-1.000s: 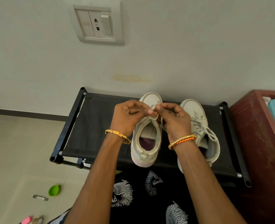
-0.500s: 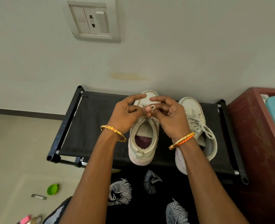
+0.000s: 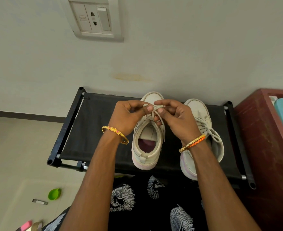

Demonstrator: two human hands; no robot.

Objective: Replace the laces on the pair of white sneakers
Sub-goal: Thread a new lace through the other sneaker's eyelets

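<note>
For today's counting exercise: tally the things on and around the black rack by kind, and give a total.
White sneakers: 2
Hands: 2
Wrist bangles: 2
Black rack: 1
Green lid on floor: 1
Total: 8

Both forearms reach forward side by side from the bottom of the view, converging toward the middle; the left hand is turned with its back toward the camera and to the left, fingers curled inward, thumb and forefinger pinching the lace; the right hand mirrors it just beside, fingers curled, thumb tip pressed on the same lace; the two thumbs nearly touch; the forefingers arch above them with their tips close together; the left wrist carries a gold bangle; the right wrist carries a gold and orange band; both wrists are slightly bent.
</note>
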